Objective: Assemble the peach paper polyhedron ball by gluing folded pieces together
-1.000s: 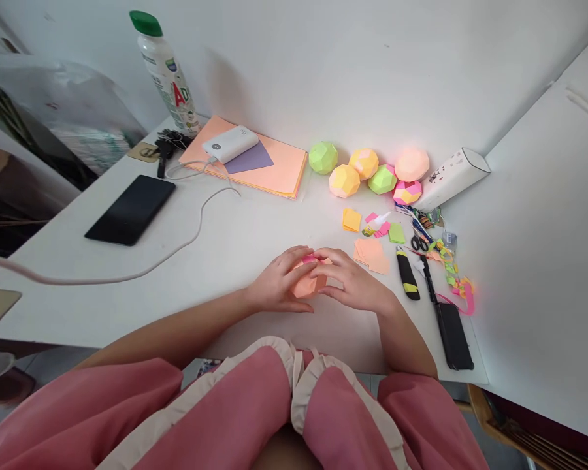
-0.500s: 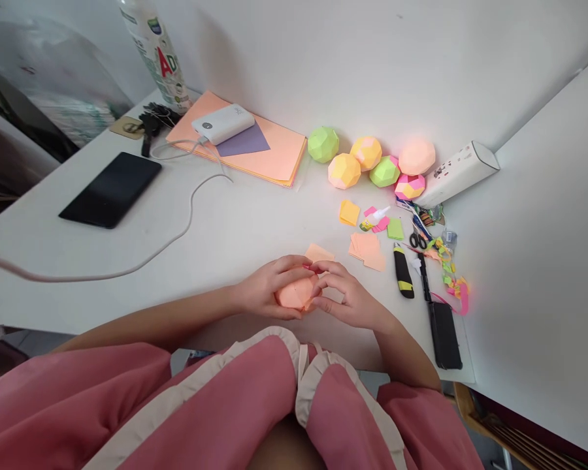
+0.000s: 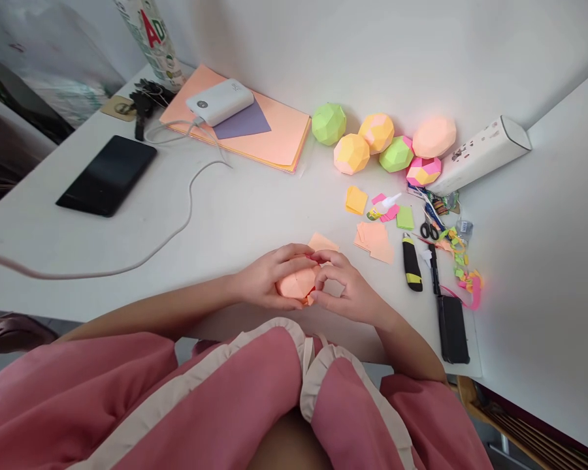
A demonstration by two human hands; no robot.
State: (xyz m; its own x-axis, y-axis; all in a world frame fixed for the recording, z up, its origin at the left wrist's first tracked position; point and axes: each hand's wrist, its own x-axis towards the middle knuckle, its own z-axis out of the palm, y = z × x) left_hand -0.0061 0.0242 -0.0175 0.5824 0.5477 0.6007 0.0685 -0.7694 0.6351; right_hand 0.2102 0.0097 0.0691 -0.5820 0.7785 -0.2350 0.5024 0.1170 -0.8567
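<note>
**Both hands closed around a peach paper ball at the desk's near edge**

Head view: the left hand (image 3: pixel 267 282) and right hand (image 3: pixel 349 292) cup a peach paper ball (image 3: pixel 296 283) between them, fingers curled round it, just above the white desk (image 3: pixel 245 215) close to its near edge. A loose peach paper square (image 3: pixel 322 243) lies just behind the fingers. The bare stretch of desk runs left of the hands, crossed only by a white cable (image 3: pixel 176 228); to the right the room narrows where the side wall meets the desk.

Readable writing is scant: the bottle (image 3: pixel 151 36) at the far left shows a red "A" and green "D".

Counts: five finished paper balls (image 3: pixel 386 142) sit in a cluster by the back wall, beside a white power strip (image 3: pixel 480 153). One dark phone (image 3: pixel 106 175) lies at the left, one white power bank (image 3: pixel 219 102) rests on a stack of peach paper (image 3: pixel 279 134). One pair of scissors (image 3: pixel 429 230) and one black-and-yellow cutter (image 3: pixel 412 264) lie among small paper pieces to the right.
</note>
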